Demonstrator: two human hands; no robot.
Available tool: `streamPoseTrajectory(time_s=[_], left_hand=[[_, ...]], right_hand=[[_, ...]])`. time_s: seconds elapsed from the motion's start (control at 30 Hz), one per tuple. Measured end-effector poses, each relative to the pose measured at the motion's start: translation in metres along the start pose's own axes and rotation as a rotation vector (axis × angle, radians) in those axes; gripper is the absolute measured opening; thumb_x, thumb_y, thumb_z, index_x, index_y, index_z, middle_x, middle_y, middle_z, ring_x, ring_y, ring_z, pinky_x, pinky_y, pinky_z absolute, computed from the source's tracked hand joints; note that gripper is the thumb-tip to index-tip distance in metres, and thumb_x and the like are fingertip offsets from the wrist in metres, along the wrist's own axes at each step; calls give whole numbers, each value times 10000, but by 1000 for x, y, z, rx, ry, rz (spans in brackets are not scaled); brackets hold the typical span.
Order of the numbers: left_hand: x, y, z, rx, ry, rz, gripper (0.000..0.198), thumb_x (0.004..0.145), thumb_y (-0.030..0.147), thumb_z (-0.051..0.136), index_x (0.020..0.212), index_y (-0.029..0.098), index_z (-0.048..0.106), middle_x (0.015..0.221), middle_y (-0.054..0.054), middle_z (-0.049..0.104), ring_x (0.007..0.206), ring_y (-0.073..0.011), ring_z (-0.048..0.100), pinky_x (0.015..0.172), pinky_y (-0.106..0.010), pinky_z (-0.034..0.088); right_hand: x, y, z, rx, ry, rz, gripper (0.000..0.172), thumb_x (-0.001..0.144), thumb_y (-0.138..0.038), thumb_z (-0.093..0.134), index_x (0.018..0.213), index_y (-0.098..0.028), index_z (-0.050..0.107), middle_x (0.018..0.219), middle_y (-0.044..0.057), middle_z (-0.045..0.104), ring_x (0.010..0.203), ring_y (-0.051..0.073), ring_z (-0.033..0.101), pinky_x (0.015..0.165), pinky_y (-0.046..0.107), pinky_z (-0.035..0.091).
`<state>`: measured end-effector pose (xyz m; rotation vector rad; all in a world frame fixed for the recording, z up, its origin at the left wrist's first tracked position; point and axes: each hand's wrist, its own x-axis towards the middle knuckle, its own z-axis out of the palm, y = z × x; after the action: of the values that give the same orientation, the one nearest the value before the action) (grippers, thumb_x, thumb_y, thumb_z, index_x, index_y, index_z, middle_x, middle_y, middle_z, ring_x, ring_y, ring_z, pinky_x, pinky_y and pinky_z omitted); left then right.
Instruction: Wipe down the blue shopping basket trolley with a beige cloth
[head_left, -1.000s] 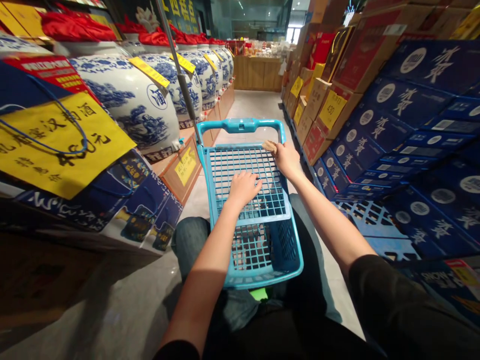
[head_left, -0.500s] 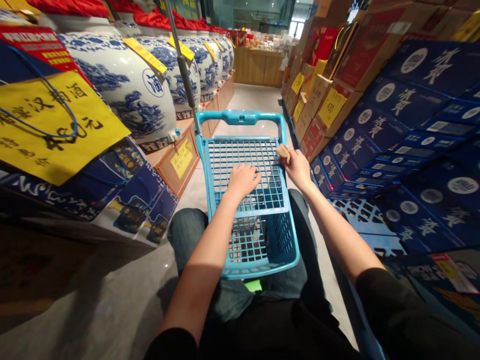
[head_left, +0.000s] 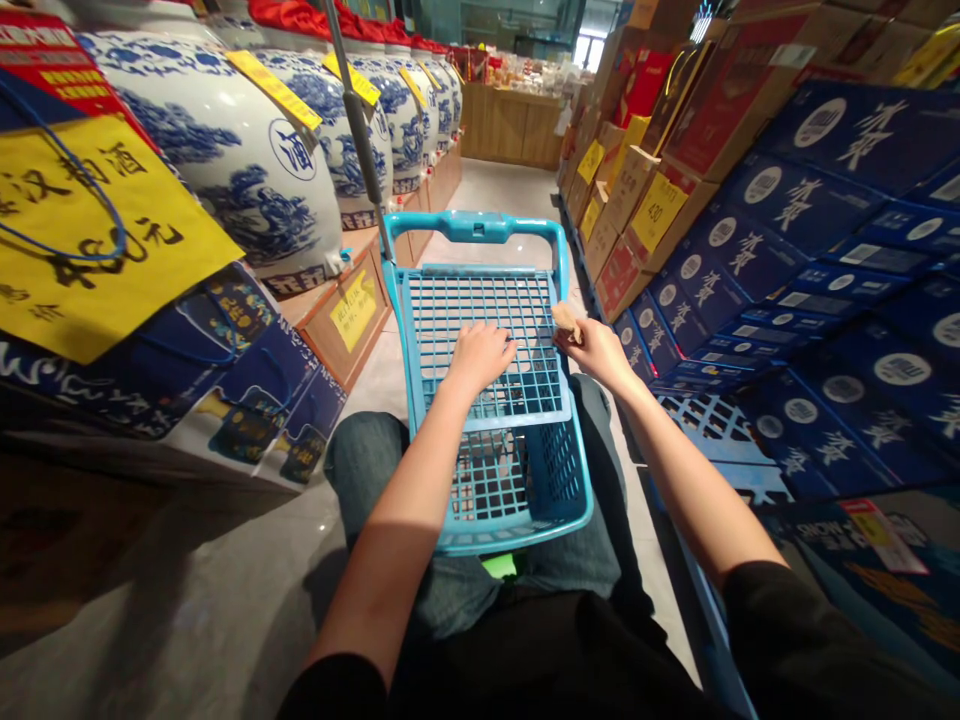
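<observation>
A light-blue plastic shopping basket [head_left: 564,412] with a grid flap and a raised handle stands between my knees. My left hand [head_left: 484,352] lies on the upper grid panel, palm down, fingers stretched out and holding nothing. At the basket's right edge, my right hand [head_left: 598,350] is closed around a small, crumpled tan cloth [head_left: 565,319]. Part of the cloth sticks out beyond the fingertips, near the side rail; whether it presses on the rail is hard to tell. A thin grey pole [head_left: 363,140] rises at the handle's left corner.
Large blue-and-white jars [head_left: 247,160] line the left side on wooden stands. Nearer left are dark blue boxes [head_left: 247,400] behind a yellow price sign [head_left: 97,240]. Stacked blue cartons [head_left: 780,200] and brown cartons [head_left: 637,200] border the right. The tiled aisle [head_left: 502,182] leads to a wooden counter [head_left: 514,125].
My right hand, still on the tan cloth, has slid slightly down along the basket's right edge. My left hand stays on the grid. The whole view has shifted a little.
</observation>
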<state>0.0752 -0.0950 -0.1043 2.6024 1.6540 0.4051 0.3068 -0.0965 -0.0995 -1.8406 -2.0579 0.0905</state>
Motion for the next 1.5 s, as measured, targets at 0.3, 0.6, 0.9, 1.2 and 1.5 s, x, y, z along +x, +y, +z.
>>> streamPoseTrajectory(time_s=[0.3, 0.6, 0.9, 1.2, 1.5], left_hand=[[-1, -4, -2, 6, 13, 9, 395, 1108, 332, 436, 1244, 158, 763, 1228, -156, 774, 1245, -340, 653, 1072, -488, 481], [2, -4, 0, 26, 1, 9, 406, 1101, 328, 422, 1223, 150, 766, 1224, -165, 772, 1235, -343, 652, 1053, -491, 488], [3, -7, 1, -4, 20, 11, 413, 1092, 329, 410, 1209, 169, 773, 1233, -152, 771, 1223, -334, 648, 1048, -481, 482], [3, -5, 1, -26, 11, -8, 410, 1088, 323, 427, 1245, 162, 769, 1203, -156, 773, 1223, -342, 636, 1054, -488, 471], [1, -3, -4, 18, -17, -18, 422, 1090, 317, 412, 1262, 153, 761, 1252, -167, 763, 1253, -342, 639, 1059, -482, 474]], right_hand=[[24, -9, 1, -21, 73, 8, 248, 992, -363, 600, 1059, -162, 731, 1030, 154, 760, 961, 302, 716, 710, 305, 451], [-54, -2, 6, 102, -28, -97, 214, 983, -391, 663, 1016, -187, 721, 951, 97, 719, 829, 234, 657, 730, 299, 461], [-26, 5, -8, 256, -70, -80, 140, 891, -245, 660, 969, -166, 746, 890, 69, 749, 848, 254, 685, 729, 313, 455], [-110, 3, -16, 182, -209, -186, 173, 952, -350, 726, 901, -187, 696, 865, 43, 656, 745, 187, 611, 669, 272, 380], [-46, -14, -10, 19, -70, -84, 144, 983, -322, 694, 1001, -182, 725, 916, 71, 672, 788, 217, 628, 681, 285, 390]])
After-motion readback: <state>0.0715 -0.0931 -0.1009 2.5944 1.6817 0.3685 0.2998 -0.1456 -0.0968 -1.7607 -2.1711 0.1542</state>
